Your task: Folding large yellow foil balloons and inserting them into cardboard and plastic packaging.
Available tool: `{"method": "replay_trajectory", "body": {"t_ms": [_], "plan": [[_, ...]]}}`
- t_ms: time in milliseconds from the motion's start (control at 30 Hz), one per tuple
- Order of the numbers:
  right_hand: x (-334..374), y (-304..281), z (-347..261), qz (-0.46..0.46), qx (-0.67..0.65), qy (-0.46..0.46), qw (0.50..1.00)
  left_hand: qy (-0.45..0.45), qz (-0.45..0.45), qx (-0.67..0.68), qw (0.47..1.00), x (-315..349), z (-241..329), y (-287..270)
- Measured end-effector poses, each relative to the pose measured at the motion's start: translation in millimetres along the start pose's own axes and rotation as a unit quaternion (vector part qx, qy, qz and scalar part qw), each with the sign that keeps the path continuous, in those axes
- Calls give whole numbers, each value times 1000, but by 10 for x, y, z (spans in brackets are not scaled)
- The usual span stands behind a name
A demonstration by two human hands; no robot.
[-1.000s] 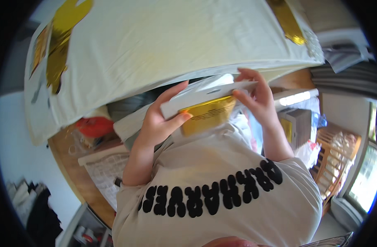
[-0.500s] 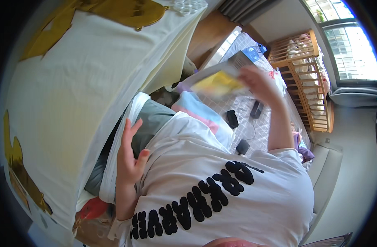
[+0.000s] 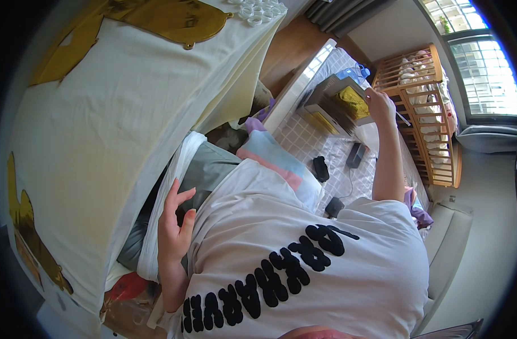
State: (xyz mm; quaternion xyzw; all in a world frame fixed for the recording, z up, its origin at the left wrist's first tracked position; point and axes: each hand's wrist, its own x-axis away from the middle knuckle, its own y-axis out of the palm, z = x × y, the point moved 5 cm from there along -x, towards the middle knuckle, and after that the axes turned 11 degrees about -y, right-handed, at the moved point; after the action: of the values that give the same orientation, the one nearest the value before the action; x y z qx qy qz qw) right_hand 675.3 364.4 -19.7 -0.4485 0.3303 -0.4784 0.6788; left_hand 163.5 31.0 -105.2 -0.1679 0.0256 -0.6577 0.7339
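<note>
Right hand (image 3: 381, 105) pinching gold-fronted card (image 3: 353, 103) beside card stack (image 3: 326, 105) on bed (image 3: 295, 121); blue bottle (image 3: 354, 74) and wooden crib (image 3: 402, 87) crowd close. Left hand (image 3: 175, 231) empty, fingers apart.

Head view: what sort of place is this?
Probably a bedroom at home: there is a slatted wooden crib, a window and what looks like a checked bed cover.

Right hand (image 3: 381, 106): covers part of the card's (image 3: 352, 103) right edge; finger placement too small to tell. Box (image 3: 315, 100): partly hidden behind the card. Gold sheet (image 3: 176, 22): cut off at the far edge of view. Red item (image 3: 129, 286), near left: partly hidden by the tabletop cloth (image 3: 94, 141)
</note>
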Motion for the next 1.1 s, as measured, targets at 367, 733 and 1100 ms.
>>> {"method": "replay_trajectory", "body": {"t_ms": [367,733,1100], "plan": [[-63,1032,-59,-53,-108,15,993,-35,-11,-33,999,-98,-57,64],[-94,1578,-184,-11,-180,-37,983,-72,-11,-39,997,-33,-179,82],[-134,669,-848,27,-204,-14,978,-59,-10,-33,998,-52,-294,66]]}}
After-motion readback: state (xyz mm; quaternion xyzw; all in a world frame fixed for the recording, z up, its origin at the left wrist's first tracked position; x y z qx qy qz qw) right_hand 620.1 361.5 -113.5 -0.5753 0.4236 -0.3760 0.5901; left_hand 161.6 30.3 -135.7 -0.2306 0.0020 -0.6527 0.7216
